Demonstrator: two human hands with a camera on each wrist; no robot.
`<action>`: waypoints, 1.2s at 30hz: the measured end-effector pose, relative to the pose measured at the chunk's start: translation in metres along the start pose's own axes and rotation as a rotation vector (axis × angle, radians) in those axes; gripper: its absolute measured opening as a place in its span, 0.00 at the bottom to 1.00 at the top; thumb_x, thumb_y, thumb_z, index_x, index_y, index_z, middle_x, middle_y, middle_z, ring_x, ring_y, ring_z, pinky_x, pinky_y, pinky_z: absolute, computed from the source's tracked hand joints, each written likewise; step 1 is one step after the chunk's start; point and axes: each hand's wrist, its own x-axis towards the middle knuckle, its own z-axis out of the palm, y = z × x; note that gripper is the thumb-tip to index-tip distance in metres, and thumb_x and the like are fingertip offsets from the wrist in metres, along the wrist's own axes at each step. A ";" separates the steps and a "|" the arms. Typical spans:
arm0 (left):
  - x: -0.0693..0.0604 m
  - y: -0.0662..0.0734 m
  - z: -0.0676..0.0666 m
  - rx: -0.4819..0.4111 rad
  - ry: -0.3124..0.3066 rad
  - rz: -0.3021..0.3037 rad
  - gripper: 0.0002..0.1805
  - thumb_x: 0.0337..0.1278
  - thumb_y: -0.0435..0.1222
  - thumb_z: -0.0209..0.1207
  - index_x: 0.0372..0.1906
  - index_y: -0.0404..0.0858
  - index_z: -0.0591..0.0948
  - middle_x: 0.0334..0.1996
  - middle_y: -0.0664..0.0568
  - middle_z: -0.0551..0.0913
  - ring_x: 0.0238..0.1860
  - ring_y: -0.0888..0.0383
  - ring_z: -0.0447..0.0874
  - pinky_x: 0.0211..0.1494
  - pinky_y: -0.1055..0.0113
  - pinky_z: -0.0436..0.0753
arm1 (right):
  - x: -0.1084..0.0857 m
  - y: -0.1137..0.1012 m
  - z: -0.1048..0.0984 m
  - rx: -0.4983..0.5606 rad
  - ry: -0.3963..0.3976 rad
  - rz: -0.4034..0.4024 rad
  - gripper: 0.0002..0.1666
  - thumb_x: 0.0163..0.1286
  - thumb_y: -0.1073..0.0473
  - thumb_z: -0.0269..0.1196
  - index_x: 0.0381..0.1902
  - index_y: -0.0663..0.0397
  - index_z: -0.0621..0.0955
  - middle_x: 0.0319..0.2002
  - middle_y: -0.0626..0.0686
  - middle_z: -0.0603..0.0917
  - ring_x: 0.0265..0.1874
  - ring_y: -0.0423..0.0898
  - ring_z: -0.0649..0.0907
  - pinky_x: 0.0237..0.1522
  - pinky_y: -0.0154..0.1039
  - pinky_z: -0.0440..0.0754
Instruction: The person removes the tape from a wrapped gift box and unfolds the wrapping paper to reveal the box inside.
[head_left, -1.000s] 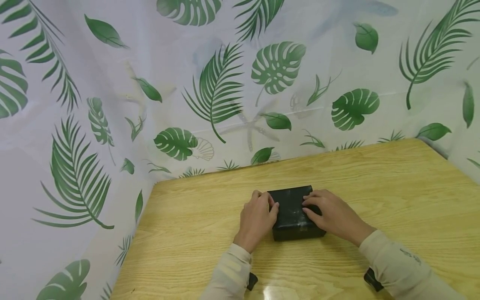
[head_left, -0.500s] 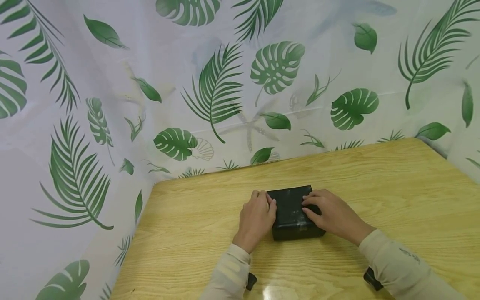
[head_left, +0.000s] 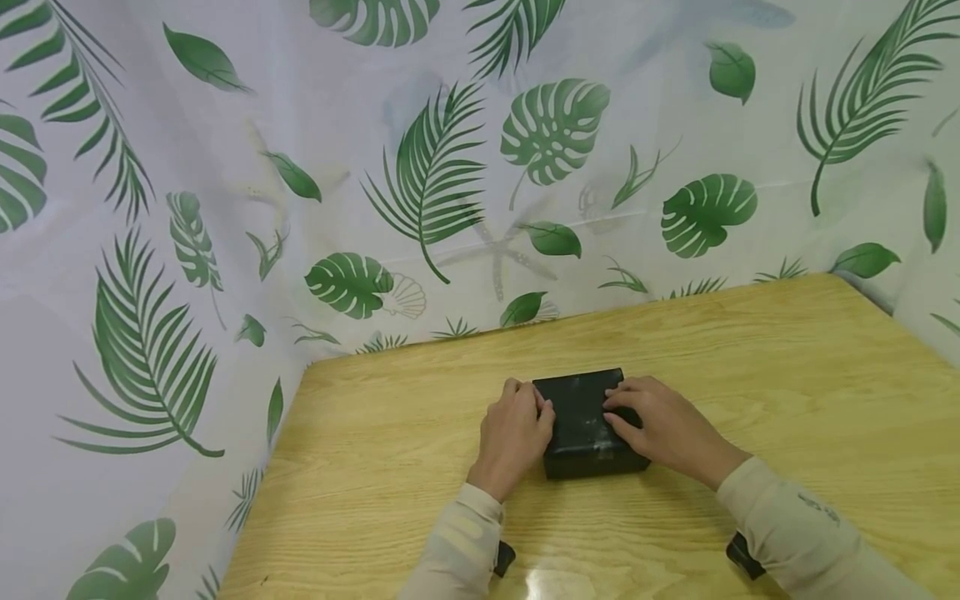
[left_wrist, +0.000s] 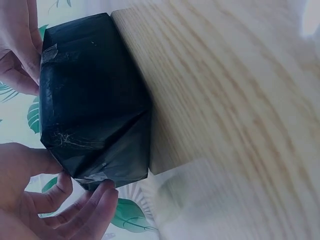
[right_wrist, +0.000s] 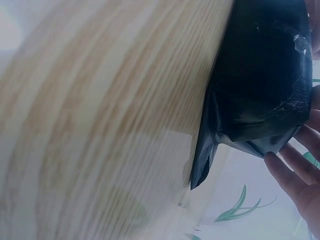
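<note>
"Looking from head view, where is the black package?"
"Box-shaped, on the wood-grained table."
"Left wrist?"
"My left hand holds the creased end with bent fingers; even pressure seems best."
"Right wrist?"
"My right hand spreads against the glossy end, near a loose flap; pinching, I cannot tell."

Screened-off corner, booth-like; home or studio, I couldn't tell. Pale, creased sheeting hung on the left, across the back and at far right, printed with green leaves, a faint starfish and a shell. It enclosed a yellowish wood-grain worktop, glossy enough to show a bright glare spot near me.
</note>
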 end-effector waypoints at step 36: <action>0.002 -0.003 -0.005 0.008 0.047 -0.029 0.12 0.76 0.38 0.55 0.34 0.37 0.81 0.43 0.43 0.79 0.16 0.62 0.68 0.16 0.73 0.70 | 0.006 -0.003 -0.009 0.001 -0.050 0.037 0.09 0.66 0.61 0.71 0.43 0.59 0.89 0.50 0.59 0.86 0.52 0.59 0.82 0.51 0.57 0.82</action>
